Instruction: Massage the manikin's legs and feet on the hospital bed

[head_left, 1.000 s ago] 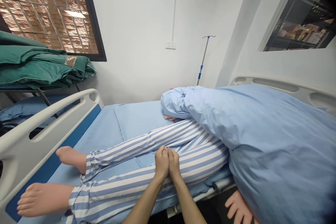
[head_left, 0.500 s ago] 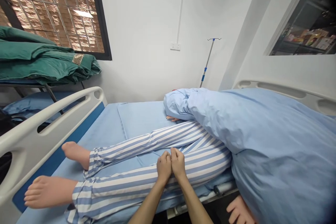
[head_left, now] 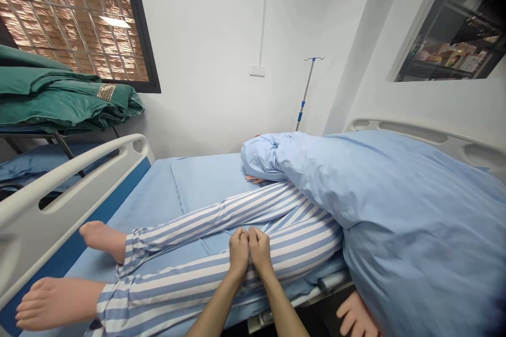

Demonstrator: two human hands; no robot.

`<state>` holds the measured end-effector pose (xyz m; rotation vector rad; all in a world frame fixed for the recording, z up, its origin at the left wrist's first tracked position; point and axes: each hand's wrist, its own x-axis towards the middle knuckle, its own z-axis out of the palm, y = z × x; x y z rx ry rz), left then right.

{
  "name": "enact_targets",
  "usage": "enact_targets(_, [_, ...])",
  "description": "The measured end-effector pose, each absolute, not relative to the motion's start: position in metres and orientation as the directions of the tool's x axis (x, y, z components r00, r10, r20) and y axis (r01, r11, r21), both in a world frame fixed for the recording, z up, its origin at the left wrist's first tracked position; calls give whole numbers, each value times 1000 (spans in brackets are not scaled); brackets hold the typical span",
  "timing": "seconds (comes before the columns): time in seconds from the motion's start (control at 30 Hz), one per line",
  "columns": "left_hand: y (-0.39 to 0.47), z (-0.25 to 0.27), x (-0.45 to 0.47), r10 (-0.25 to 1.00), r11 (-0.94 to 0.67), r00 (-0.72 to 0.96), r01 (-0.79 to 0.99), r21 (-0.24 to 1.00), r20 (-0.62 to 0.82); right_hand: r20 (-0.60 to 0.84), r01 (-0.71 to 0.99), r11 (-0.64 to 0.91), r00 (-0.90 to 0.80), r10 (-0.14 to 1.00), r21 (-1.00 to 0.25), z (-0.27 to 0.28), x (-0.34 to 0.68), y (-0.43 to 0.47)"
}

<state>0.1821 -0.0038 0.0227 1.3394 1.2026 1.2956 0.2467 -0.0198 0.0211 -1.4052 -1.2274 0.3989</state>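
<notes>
My left hand (head_left: 239, 248) and my right hand (head_left: 259, 248) are side by side, touching along the thumbs. Both are curled into loose fists over the near leg of a manikin in blue-and-white striped trousers (head_left: 169, 279). No object shows in either fist, though the palm sides face away from me. Whether they rest on the trousers or hover just above cannot be told. The manikin lies on a bed with a light blue sheet (head_left: 209, 168), its bare feet (head_left: 59, 303) to the left. A blue quilt (head_left: 399, 195) hides its upper body.
At the left stands the bed's pale end board (head_left: 98, 171); another rail (head_left: 435, 134) is at the right. A manikin hand (head_left: 358, 316) hangs over the near edge. Behind the bed is an IV pole (head_left: 304, 95). Green folded bedding (head_left: 71, 97) lies on a rack.
The view has shifted slightly to the right, so everything appears a little further left. My hands keep the same closed pose over the leg.
</notes>
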Motion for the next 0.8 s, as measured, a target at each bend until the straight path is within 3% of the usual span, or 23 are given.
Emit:
enact_targets(0.13, [-3,30,186,992,-120,-41,-29,992,118,406,422,232,391,826,-877,22,248,-21])
enact_targets(0.37, [-5,14,188,983,-177,-4,276,945,185,385,377,231,408,828,-897,20,245,-21])
enact_targets(0.8, [-9,16,187,973,-219,0,319,922,232,401,406,253,336,852,-878,39,249,-23])
